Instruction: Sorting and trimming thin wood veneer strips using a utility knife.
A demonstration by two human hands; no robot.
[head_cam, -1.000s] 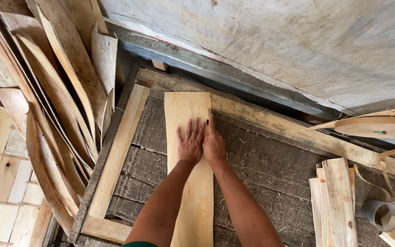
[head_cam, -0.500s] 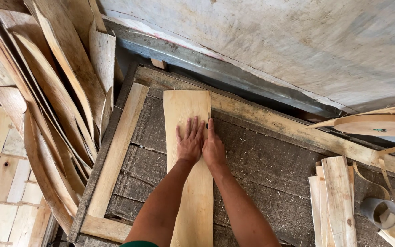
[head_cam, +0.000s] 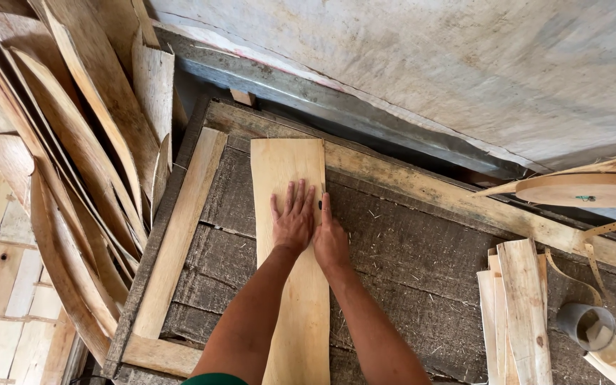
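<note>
- On the pale veneer strip [head_cam: 290,235], your left hand [head_cam: 294,222] lies flat, fingers [head_cam: 290,196] spread, gripping nothing.
- Your right hand [head_cam: 331,242] presses its right edge, fingers together, unclenched.

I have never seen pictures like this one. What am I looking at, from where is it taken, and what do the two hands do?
There is no machine here. A person wears a camera on the head, so the view looks down along the person's own bare arms.

The left hand lies flat, fingers spread, on a long pale strip of thin wood veneer. The right hand rests at the strip's right edge, partly on the dark board beneath. Neither hand grips anything; both press flat.

A light wooden frame borders the dark board. On the left, many curved veneer sheets lean in a pile. On the right lies a small stack of narrow veneer pieces, and beside it a grey roll of tape.
</note>
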